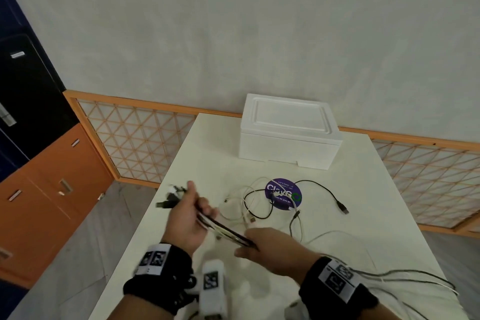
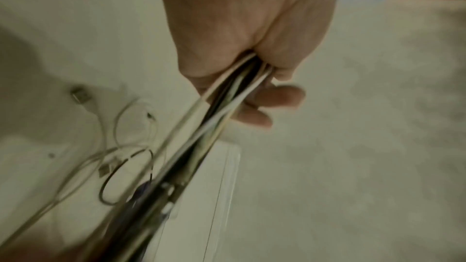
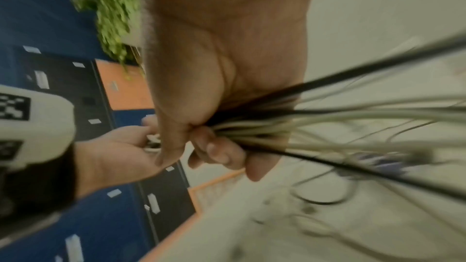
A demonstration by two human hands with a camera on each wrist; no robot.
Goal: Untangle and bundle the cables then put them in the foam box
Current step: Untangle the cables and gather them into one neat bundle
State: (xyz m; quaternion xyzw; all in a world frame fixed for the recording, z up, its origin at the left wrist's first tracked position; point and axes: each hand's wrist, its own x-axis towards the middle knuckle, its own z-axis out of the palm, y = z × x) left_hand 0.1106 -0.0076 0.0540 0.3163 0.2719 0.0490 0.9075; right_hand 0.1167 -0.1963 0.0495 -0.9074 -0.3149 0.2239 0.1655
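A bunch of white and black cables [image 1: 224, 229] is stretched taut between my two hands above the near part of the white table [image 1: 376, 215]. My left hand [image 1: 200, 206] grips one end, with several plug ends [image 1: 171, 196] sticking out past the thumb. My right hand [image 1: 250, 243] is closed round the same bunch lower right. The left wrist view shows my left hand [image 2: 254, 95] with its fingers curled round the cables [image 2: 201, 136]. In the right wrist view the cables [image 3: 327, 119] fan out from my right hand [image 3: 209, 142]. The white foam box [image 1: 288, 135] stands shut at the table's far edge.
Loose loops of cable [image 1: 257, 205] lie mid-table over a round purple sticker [image 1: 283, 193], and a black cable ends in a USB plug [image 1: 344, 209] to the right. More strands trail off the near right edge [image 1: 415, 278]. Orange cabinets [image 1: 52, 189] stand left; a lattice screen [image 1: 140, 138] lines the wall.
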